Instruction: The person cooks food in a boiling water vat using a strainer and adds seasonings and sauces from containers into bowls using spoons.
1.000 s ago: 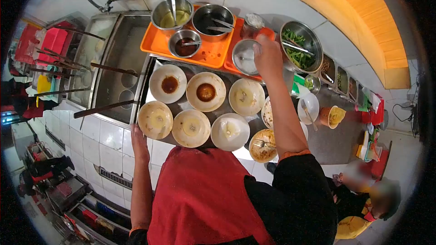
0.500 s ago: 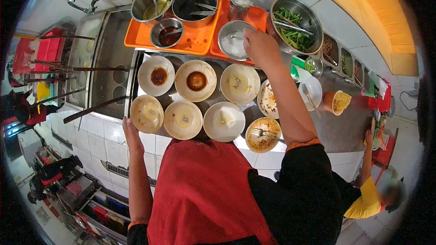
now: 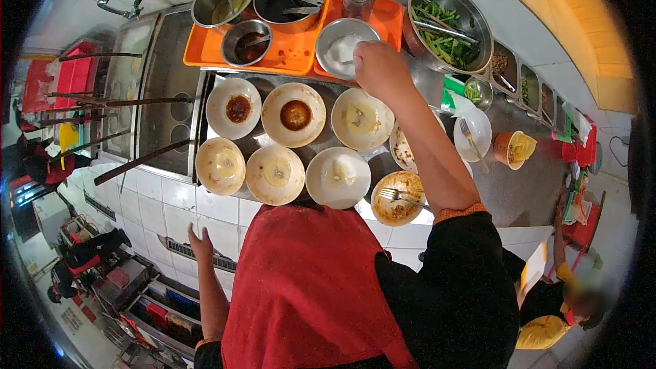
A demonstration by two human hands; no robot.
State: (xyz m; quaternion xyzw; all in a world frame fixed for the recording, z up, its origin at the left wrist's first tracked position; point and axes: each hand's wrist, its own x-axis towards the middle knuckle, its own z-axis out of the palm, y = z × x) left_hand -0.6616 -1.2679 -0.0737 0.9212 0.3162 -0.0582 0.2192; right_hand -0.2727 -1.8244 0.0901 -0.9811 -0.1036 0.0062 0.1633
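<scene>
My right hand (image 3: 383, 72) is closed at the rim of a steel bowl of white powder (image 3: 337, 42), seemingly around a small spoon (image 3: 347, 61), mostly hidden by the fist. Off the counter's front edge, my left hand (image 3: 200, 242) hangs with fingers apart, holding nothing. Between them stand white bowls in two rows. Two in the back row, a left bowl (image 3: 234, 130) and a middle bowl (image 3: 272, 99), hold dark brown sauce. A third back bowl (image 3: 361, 142) and the front ones, such as this bowl (image 3: 338, 198), have a little pale, oily liquid at the bottom.
Orange trays (image 3: 290, 61) carry steel pots of oil and dark sauces. A large bowl of greens (image 3: 447, 34) stands back right. A used bowl with a fork (image 3: 396, 212) is beneath my right forearm. Sticks (image 3: 140, 164) jut over the cooker at left. Another person (image 3: 547, 314) is at right.
My left hand has moved down and away from the counter edge, its fingers spreading. My right hand has shifted slightly left and down at the powder bowl. The person at right has moved.
</scene>
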